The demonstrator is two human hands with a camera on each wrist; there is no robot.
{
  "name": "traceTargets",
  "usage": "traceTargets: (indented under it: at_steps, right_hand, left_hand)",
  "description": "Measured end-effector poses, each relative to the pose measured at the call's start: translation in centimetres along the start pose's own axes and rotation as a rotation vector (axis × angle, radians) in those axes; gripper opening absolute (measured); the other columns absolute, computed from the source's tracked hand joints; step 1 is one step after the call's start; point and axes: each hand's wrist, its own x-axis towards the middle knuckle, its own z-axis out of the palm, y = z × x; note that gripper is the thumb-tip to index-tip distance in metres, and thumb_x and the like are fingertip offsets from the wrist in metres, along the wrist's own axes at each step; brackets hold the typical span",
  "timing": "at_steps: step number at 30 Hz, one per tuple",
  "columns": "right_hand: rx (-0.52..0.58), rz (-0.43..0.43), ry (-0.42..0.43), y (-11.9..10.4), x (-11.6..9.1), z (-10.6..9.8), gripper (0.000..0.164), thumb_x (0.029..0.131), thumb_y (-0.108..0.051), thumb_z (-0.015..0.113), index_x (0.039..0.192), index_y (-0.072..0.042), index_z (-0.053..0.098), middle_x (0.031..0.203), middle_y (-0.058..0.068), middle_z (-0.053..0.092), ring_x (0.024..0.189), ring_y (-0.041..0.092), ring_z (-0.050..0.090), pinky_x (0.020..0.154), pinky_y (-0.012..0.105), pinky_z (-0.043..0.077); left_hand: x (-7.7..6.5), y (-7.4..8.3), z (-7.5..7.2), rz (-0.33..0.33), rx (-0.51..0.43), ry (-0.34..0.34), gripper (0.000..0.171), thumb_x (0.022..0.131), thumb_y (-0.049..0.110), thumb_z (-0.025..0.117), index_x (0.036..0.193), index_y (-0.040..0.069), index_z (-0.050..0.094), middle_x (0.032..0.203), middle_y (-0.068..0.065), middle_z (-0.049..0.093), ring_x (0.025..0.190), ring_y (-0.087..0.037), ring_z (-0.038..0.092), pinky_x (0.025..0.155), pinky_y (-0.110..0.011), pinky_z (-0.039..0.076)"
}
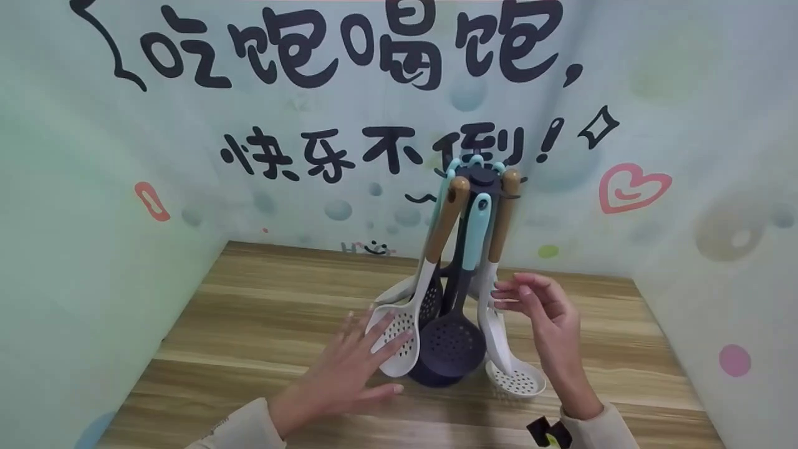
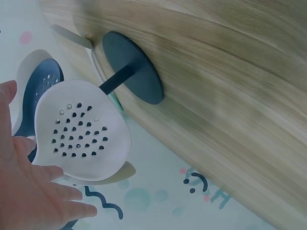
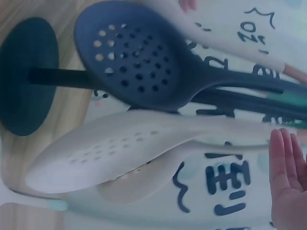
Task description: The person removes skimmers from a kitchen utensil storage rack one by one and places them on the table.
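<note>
A dark rotating utensil stand (image 1: 482, 178) carries several hanging slotted utensils. My left hand (image 1: 340, 371) has its fingers spread across the bowl of a white skimmer with a brown handle (image 1: 441, 227); in the left wrist view the fingers lie along the edge of that white skimmer (image 2: 79, 129). Beside it hangs a dark skimmer (image 1: 452, 343) with a light blue handle. My right hand (image 1: 558, 330), fingers loosely extended, is beside a second white, brown-handled skimmer (image 1: 495, 337), close to its stem. Whether the right fingertips touch it I cannot tell.
One white perforated spoon (image 1: 516, 381) rests low at the right, on or near the wooden table (image 1: 249, 324). The stand's round dark base (image 2: 134, 67) sits on the table. A patterned backdrop with black writing (image 1: 299, 50) rises behind, and pale walls flank both sides.
</note>
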Motion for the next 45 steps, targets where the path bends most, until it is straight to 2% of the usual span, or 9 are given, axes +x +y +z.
traceTargets:
  at_steps: [5, 10, 16, 24, 31, 34, 39, 42, 45]
  right_hand:
    - [-0.163, -0.008, -0.136, -0.1, -0.3, 1.8, 0.033, 0.097, 0.002, 0.040, 0.128, 0.012, 0.045, 0.128, 0.024, 0.054, 0.116, 0.017, 0.057, 0.091, 0.029, 0.048]
    - [-0.310, 0.124, -0.183, 0.3, -0.2, 2.9, 0.042, 0.100, -0.006, 0.037, 0.140, 0.004, 0.034, 0.142, 0.022, 0.039, 0.128, 0.021, 0.045, 0.102, 0.019, 0.036]
    - [-0.312, 0.264, -0.181, 0.9, 0.4, 3.5, 0.047, 0.102, -0.013, 0.034, 0.144, 0.005, 0.023, 0.146, 0.025, 0.030, 0.134, 0.036, 0.033, 0.108, 0.038, 0.030]
    - [-0.427, 0.252, -0.147, 1.9, 1.8, 3.9, 0.046, 0.101, -0.012, 0.037, 0.141, 0.007, 0.028, 0.144, 0.028, 0.033, 0.132, 0.039, 0.035, 0.106, 0.047, 0.033]
    - [-0.346, 0.229, -0.155, 2.6, 3.3, 4.1, 0.042, 0.099, -0.004, 0.037, 0.138, 0.009, 0.032, 0.139, 0.029, 0.039, 0.131, 0.037, 0.038, 0.105, 0.047, 0.034]
    - [-0.272, 0.256, -0.175, 2.7, 3.9, 4.1, 0.041, 0.099, -0.003, 0.038, 0.139, 0.005, 0.035, 0.139, 0.024, 0.042, 0.131, 0.032, 0.040, 0.106, 0.044, 0.034]
    - [-0.196, 0.266, -0.245, 3.1, 4.8, 4.1, 0.039, 0.098, -0.002, 0.039, 0.137, 0.000, 0.039, 0.135, 0.021, 0.048, 0.127, 0.026, 0.045, 0.105, 0.037, 0.036]
    - [-0.213, 0.248, -0.267, 3.5, 5.0, 4.3, 0.037, 0.098, -0.002, 0.039, 0.135, 0.002, 0.040, 0.130, 0.021, 0.052, 0.119, 0.023, 0.050, 0.100, 0.030, 0.040]
    - [-0.274, 0.234, -0.254, 4.0, 5.1, 4.6, 0.034, 0.098, -0.004, 0.041, 0.131, 0.004, 0.041, 0.121, 0.020, 0.054, 0.108, 0.020, 0.052, 0.091, 0.025, 0.042]
  left_hand:
    - [0.1, 0.2, -0.2, 0.009, 0.003, -0.006, 0.071, 0.088, 0.060, 0.045, 0.148, 0.027, 0.024, 0.154, -0.013, 0.017, 0.138, -0.044, 0.019, 0.107, -0.061, 0.021]
    - [0.4, 0.5, -0.5, 0.017, -0.032, -0.003, 0.070, 0.091, 0.060, 0.039, 0.149, 0.027, 0.019, 0.155, -0.011, 0.017, 0.139, -0.041, 0.018, 0.109, -0.056, 0.020]
    - [0.8, 1.0, -0.8, 0.061, -0.010, 0.093, 0.069, 0.091, 0.059, 0.040, 0.148, 0.025, 0.022, 0.153, -0.010, 0.024, 0.138, -0.037, 0.025, 0.107, -0.053, 0.028]
    - [1.7, 1.5, -1.0, 0.114, -0.019, 0.253, 0.065, 0.092, 0.051, 0.047, 0.146, 0.019, 0.030, 0.148, -0.010, 0.033, 0.135, -0.031, 0.034, 0.106, -0.046, 0.033]
    - [3.5, 2.6, -2.0, 0.045, -0.265, 0.328, 0.060, 0.094, 0.037, 0.051, 0.147, 0.022, 0.027, 0.147, -0.004, 0.036, 0.134, -0.020, 0.037, 0.104, -0.038, 0.038]
    - [4.7, 3.3, -2.6, -0.001, -0.404, 0.330, 0.060, 0.096, 0.034, 0.049, 0.148, 0.020, 0.023, 0.149, -0.002, 0.033, 0.136, -0.015, 0.034, 0.106, -0.036, 0.036]
    - [6.9, 4.3, -3.4, -0.082, -0.633, 0.308, 0.060, 0.098, 0.032, 0.044, 0.149, 0.017, 0.017, 0.152, -0.003, 0.027, 0.138, -0.018, 0.029, 0.109, -0.040, 0.031]
    - [8.2, 4.8, -3.5, -0.135, -0.746, 0.320, 0.060, 0.098, 0.031, 0.043, 0.149, 0.017, 0.015, 0.152, -0.004, 0.026, 0.138, -0.018, 0.029, 0.109, -0.039, 0.030]
    - [9.2, 5.2, -3.3, -0.181, -0.822, 0.376, 0.058, 0.099, 0.028, 0.044, 0.148, 0.013, 0.018, 0.149, -0.007, 0.031, 0.134, -0.018, 0.037, 0.107, -0.035, 0.034]
